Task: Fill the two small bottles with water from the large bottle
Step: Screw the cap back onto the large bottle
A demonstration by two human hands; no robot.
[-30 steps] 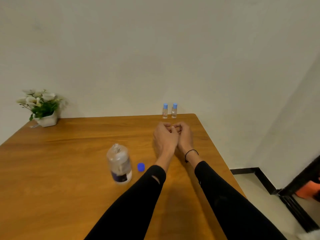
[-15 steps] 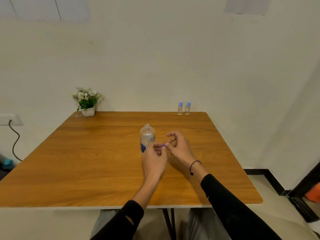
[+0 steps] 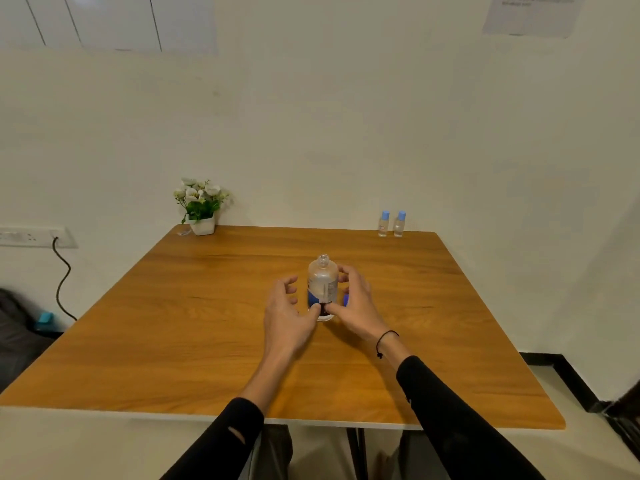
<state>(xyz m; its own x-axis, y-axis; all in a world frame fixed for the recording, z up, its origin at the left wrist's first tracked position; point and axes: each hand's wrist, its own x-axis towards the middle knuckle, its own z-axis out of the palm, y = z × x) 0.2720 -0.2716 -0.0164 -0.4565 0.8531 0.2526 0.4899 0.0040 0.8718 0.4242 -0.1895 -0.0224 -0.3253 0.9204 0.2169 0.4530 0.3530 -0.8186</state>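
Note:
The large clear bottle [image 3: 322, 284] stands upright and uncapped at the middle of the wooden table [image 3: 207, 327]. My right hand [image 3: 358, 306] wraps its right side, fingers at the shoulder and thumb on the lower label. My left hand [image 3: 285, 313] is just left of it with fingers spread and apart from the glass; only its thumb tip reaches the base. The blue cap [image 3: 345, 299] shows in the gap under my right fingers, apparently lying on the table. Two small bottles [image 3: 391, 224] with blue caps stand side by side at the table's far right edge.
A white pot of flowers [image 3: 201, 209] sits at the table's far left corner against the wall. A wall socket with a black cable [image 3: 62, 278] is off the table to the left. The table's near edge is just in front of my knees.
My hands, held together earlier, have parted and come to either side of the large bottle. The view has pulled back, so the whole table shows.

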